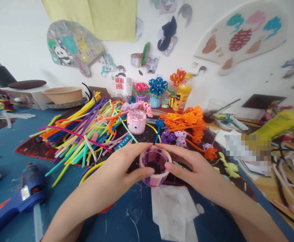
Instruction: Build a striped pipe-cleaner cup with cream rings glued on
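Observation:
A small round pot, wrapped in pink and purple pipe cleaners with a pale rim, is held between both of my hands. My left hand grips it from the left, its thumb over the near rim and its fingers around the far side. From the right, my right hand closes on the same pot, thumb on the rim. The inside of the pot looks dark at the bottom. Just beyond stand a pink pot with eyes, purple pipe-cleaner flowers and a blue stem.
A heap of coloured pipe cleaners lies at left, orange pipe-cleaner flowers at right. A blue glue gun rests at the near left. White tissue lies below the pot. An orange drink bottle and flower pots stand behind.

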The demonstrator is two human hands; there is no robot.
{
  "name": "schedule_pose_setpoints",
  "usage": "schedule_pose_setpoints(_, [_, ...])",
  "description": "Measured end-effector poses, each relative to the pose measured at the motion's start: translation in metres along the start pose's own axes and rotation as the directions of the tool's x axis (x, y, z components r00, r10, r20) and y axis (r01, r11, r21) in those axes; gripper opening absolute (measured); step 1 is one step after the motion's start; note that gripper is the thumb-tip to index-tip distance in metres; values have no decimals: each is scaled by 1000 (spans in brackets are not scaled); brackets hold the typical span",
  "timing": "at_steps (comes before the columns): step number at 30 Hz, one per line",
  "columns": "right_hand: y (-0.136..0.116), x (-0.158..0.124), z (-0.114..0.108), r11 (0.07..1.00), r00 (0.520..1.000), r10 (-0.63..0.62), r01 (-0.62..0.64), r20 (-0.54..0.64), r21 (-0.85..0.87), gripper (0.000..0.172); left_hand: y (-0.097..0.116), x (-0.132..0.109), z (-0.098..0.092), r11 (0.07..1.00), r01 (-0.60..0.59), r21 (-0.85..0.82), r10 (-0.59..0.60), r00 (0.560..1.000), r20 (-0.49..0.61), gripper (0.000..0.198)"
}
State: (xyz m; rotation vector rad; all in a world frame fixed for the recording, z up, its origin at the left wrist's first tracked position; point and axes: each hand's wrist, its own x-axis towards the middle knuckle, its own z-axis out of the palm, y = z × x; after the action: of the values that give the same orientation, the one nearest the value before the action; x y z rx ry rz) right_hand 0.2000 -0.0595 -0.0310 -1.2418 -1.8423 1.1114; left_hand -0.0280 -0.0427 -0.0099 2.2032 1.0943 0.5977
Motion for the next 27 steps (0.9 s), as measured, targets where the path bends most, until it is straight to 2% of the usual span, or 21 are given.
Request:
schedule_pose_setpoints(2, [0, -1, -1, 998, 1000, 8, -9, 20, 69, 56, -2, 0, 1, 1000, 17, -14, -17, 1000, -26, 43])
schedule_pose_setpoints(5, [1, -1, -2, 987, 998, -1, -9, 64, 161, 79, -4, 0, 1, 998, 50, -26, -51, 997, -66, 52])
schedule_pose_setpoints(8, [2, -1, -1, 992, 998, 6, -13, 57, 123, 91, -2, 1, 0, 997, 67, -28, -69, 996, -65, 54])
schedule_pose_setpoints(10, [0, 0, 3, 997, 999, 13, -17, 52, 78, 89, 0, 1, 0, 998, 68, -19, -69, 995, -66, 51])
schedule_pose_setpoints(12, [-2, 2, 7, 999, 999, 1, -3, 52, 44, 79, 1, 1, 0, 998, 66, 0, -65, 994, -83, 47])
schedule_pose_setpoints(15, [-5, 5, 14, 1000, 1000, -14, 14, 27, -2, 63, -1, 0, 0, 997, 59, 39, -51, 983, -178, 40])
schedule_pose_setpoints(19, [-2, 8, 16, 1000, 999, 15, -15, -38, 0, 58, -4, 2, -2, 998, 61, 16, -50, 917, -397, 28])
schedule_pose_setpoints(22, [1, 9, 14, 998, 991, 15, -7, -129, 62, 60, -2, 4, -5, 992, 110, -61, -126, 854, -505, 22])
schedule_pose_setpoints(24, [0, 9, 13, 996, 976, 0, 19, -218, 87, 63, 0, 5, -4, 985, 162, -62, -170, 840, -516, 25])
schedule_pose_setpoints(27, [-5, 9, 13, 990, 934, -43, 89, -356, 114, 61, 2, 6, 3, 986, 166, 8, -144, 880, -453, 32])
